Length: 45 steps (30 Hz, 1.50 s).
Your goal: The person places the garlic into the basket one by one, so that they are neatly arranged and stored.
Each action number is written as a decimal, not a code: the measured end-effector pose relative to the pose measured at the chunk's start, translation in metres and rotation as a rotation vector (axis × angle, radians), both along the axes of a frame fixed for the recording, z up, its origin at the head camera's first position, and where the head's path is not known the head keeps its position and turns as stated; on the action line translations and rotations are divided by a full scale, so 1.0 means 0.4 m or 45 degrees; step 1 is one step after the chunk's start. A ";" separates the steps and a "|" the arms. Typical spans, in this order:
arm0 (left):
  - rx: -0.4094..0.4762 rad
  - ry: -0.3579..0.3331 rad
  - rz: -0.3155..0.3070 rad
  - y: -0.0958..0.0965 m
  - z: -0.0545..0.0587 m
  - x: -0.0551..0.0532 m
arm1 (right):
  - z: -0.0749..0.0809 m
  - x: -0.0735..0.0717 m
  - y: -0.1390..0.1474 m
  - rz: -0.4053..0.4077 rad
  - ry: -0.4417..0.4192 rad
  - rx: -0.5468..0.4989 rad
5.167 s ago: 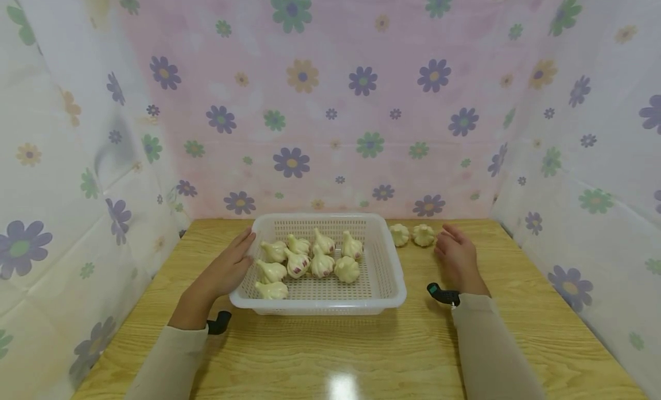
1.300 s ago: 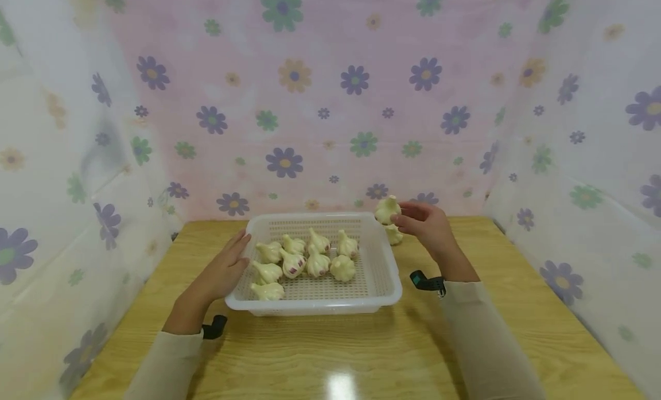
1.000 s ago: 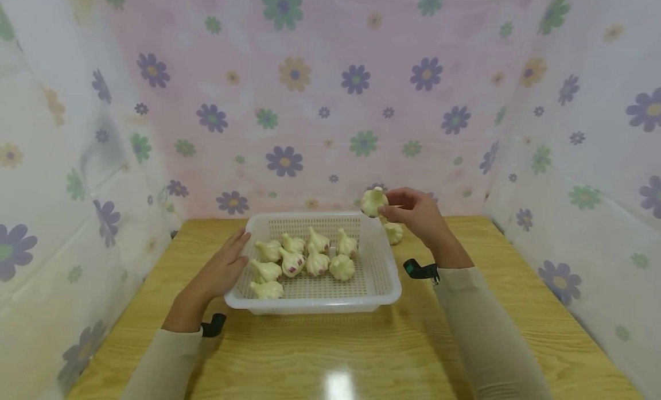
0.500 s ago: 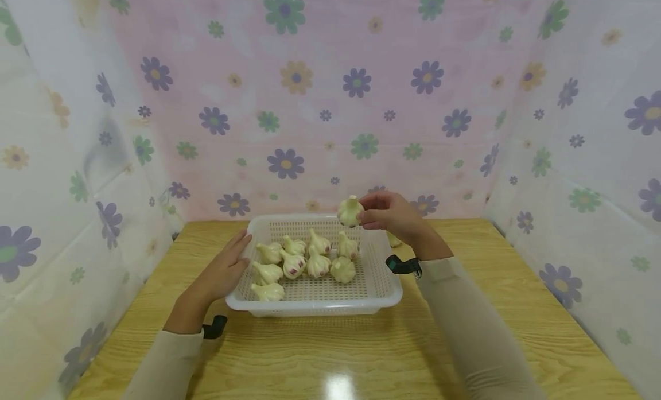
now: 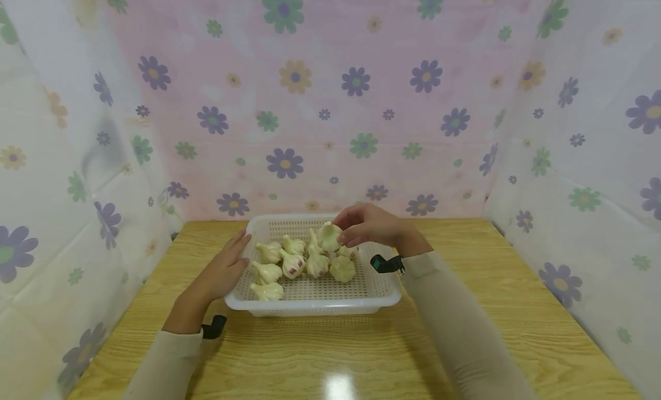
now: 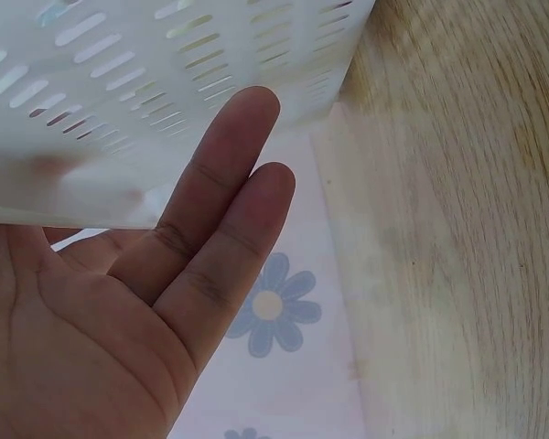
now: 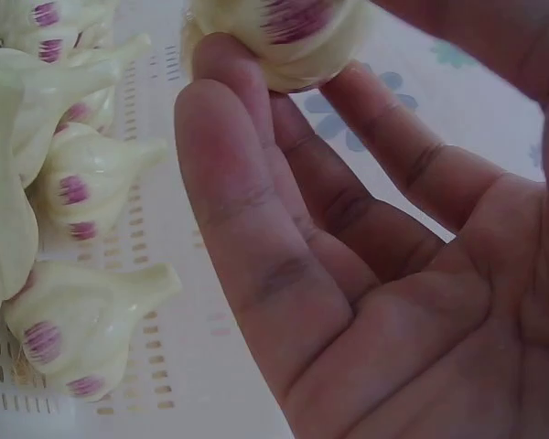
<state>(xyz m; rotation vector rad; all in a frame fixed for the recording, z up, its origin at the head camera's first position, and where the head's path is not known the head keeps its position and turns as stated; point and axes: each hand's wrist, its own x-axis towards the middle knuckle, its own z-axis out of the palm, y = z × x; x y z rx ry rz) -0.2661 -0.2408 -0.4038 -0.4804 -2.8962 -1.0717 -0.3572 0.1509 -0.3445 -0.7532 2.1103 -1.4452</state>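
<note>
A white plastic basket (image 5: pixel 315 303) with slotted walls stands on the table, several pale garlic bulbs (image 5: pixel 294 265) lying in its left and middle parts. With straight fingers my left hand (image 5: pixel 224 271) rests against the basket's left side; in the left wrist view two fingers (image 6: pixel 221 160) stretch along the outer wall under the rim. My right hand (image 5: pixel 374 225) pinches a garlic bulb (image 5: pixel 329 237) between thumb and fingertips, over the back middle of the basket. This held bulb overlaps other bulbs in the head view. Purple streaks mark the bulbs (image 7: pixel 82 334) in the right wrist view.
The wood-grain table (image 5: pixel 310 354) runs up to a flowered cloth backdrop (image 5: pixel 330 101), with cloth walls at left and right. A small black wrist camera (image 5: pixel 214 327) sits on the left wrist, another black wrist camera (image 5: pixel 386 264) on the right.
My right hand took up a garlic bulb from the table right of the basket, carried it left over the rim and lowered it. The bulb left on the table is now hidden. My left hand stays put.
</note>
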 end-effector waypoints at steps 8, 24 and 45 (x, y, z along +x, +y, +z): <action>-0.003 -0.001 -0.005 0.004 0.005 0.002 | -0.013 0.004 -0.048 0.091 -0.034 0.099; -0.020 0.006 -0.005 0.002 0.004 0.001 | -0.051 0.016 -0.143 0.195 -0.121 0.248; -0.019 0.022 0.005 0.001 -0.001 0.000 | -0.085 0.037 -0.218 0.218 -0.053 0.406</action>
